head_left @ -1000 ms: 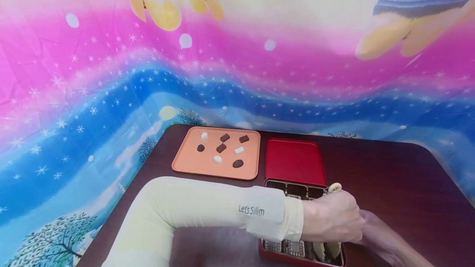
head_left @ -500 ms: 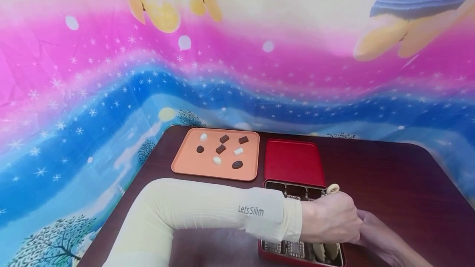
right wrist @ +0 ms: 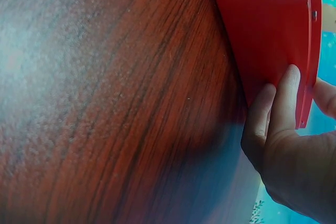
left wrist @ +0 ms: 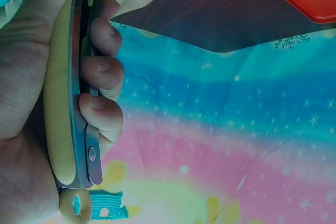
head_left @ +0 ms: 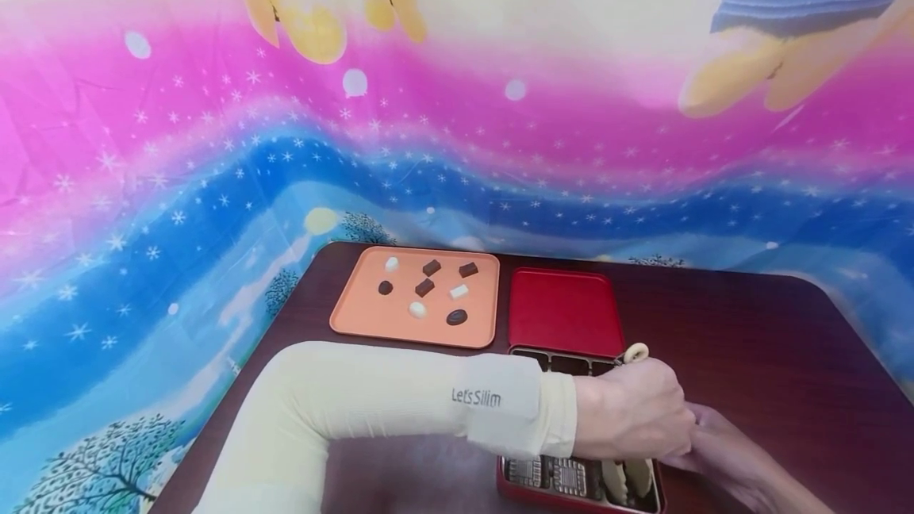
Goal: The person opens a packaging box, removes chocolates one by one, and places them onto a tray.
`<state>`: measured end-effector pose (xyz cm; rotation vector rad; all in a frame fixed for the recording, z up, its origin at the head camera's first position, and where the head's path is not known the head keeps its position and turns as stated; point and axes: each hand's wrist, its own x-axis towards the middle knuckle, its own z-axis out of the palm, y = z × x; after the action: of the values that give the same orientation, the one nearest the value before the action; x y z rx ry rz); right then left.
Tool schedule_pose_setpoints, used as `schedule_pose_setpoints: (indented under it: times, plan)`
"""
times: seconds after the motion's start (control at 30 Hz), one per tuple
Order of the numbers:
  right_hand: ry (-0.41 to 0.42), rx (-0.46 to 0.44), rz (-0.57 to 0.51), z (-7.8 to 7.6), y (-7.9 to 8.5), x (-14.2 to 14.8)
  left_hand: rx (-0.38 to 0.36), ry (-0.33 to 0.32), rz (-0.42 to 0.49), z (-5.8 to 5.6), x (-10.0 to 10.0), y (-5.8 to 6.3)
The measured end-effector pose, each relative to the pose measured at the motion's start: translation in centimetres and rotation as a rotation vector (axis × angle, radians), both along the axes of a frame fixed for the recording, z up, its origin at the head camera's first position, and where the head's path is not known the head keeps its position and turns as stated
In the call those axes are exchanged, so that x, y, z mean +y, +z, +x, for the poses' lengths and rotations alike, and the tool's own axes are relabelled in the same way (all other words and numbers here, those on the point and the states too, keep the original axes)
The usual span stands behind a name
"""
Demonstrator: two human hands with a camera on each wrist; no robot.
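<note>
My left hand (head_left: 635, 411) reaches across to the right and grips a pair of tongs. In the left wrist view the fingers curl round the cream-and-metal handles (left wrist: 62, 103) of the tongs, and a cream ring hangs at their end. The scalloped cream tong tips (head_left: 614, 484) point down, a little apart, over the near right compartment of a red box (head_left: 531, 496). Ridged rectangular shapes lie in its near compartments; my left hand and sleeve hide its middle. My right hand (right wrist: 299, 166) holds the box's right side, fingertips against the outer wall and thumb at the rim.
A peach tray (head_left: 350, 320) at the back left bears several spaced-out dark and white chocolates (head_left: 424, 288). The red lid (head_left: 564, 312) lies directly behind the box. A printed cloth backdrop (head_left: 443, 133) hangs behind the dark wooden table (head_left: 750, 339).
My left hand has shifted slightly left and tilted, carrying the ring end of the tongs a little up and left. The tong tips look slightly closer together. My right hand stays almost still.
</note>
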<state>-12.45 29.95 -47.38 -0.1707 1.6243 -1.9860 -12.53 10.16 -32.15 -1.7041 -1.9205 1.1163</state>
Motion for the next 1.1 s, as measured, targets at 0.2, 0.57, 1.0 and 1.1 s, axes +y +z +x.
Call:
schedule_pose_setpoints:
  times: [0.2, 0.57, 1.0, 1.1]
  plan:
    - [-0.020, -0.018, -0.015, 0.1, -0.2, 0.0, -0.016, -0.003, -0.003, -0.1, -0.3, 1.0]
    - [0.064, 0.050, -0.113, 0.1, -0.1, 0.0, -0.019, 0.016, 0.074, 0.1, -0.8, 2.8]
    - [-0.004, -0.021, 0.085, 0.1, 0.5, -0.5, -0.158, 0.097, 0.091, -0.8, -3.3, 6.9]
    - [-0.011, -0.029, 0.095, 0.0, 0.5, -0.5, -0.172, 0.135, 0.095, -1.5, -4.2, 7.8]
